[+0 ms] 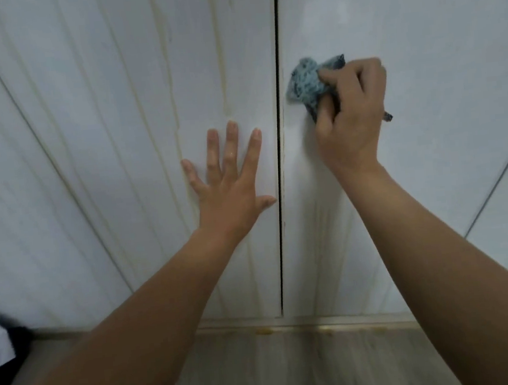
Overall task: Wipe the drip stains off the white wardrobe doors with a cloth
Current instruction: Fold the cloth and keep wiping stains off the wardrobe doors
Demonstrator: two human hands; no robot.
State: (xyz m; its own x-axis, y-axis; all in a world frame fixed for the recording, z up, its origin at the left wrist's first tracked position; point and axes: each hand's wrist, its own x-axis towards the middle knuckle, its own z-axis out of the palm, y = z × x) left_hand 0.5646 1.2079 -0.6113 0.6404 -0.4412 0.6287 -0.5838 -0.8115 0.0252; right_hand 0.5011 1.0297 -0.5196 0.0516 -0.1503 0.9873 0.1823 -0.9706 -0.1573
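Your right hand [351, 111] bunches the blue cloth [309, 83] against the right wardrobe door [417, 37], right of centre. Your left hand [229, 179] lies spread flat on the left door [99, 114], where yellowish drip stains [171, 85] run down; blur hides any finer marks.

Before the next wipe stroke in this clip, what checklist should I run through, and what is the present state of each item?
1. Grip on the cloth: ok, the right hand has its fingers curled round it.
2. Cloth against the right door: ok, it looks pressed to the panel near the inner edge.
3. Left hand bracing the left door: ok, it lies flat with fingers spread.
4. Left door free of stains: not ok, yellowish drip streaks run down it.
5. Lower part of the right door clean: cannot tell, only faint marks show through the blur.
6. Cloth damp enough: cannot tell.
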